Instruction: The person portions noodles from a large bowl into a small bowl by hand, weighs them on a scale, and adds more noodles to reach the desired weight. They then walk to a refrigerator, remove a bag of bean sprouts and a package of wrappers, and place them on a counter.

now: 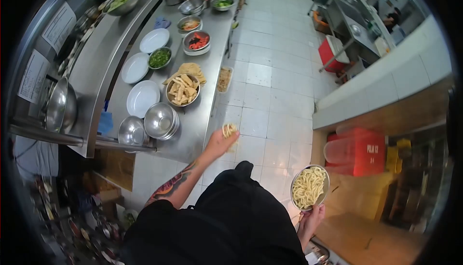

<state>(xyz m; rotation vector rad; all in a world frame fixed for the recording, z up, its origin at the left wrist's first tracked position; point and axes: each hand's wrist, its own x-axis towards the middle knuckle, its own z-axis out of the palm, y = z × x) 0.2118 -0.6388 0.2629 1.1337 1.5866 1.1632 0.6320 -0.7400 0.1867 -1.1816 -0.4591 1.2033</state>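
Observation:
My left hand (220, 143) is closed around a small bunch of thick noodles (229, 130), a few strands hanging below the fingers. It is over the floor, just off the near corner of the steel counter. On the right, my right hand (311, 218) grips the near rim of a metal bowl (328, 186). That bowl is heaped with pale thick noodles (308, 187). On the counter nearest my left hand sit a bowl of pale cut strips (183, 90) and a stack of metal bowls (161, 120).
White plates (143, 98) line the steel counter (195, 120), beside bowls of chopped greens (159, 58) and red pieces (197, 41). A shelf (96, 67) overhangs its left side. On the right stand a red container (369, 151) and a low tiled wall (386, 84). Another person (392, 19) is far off.

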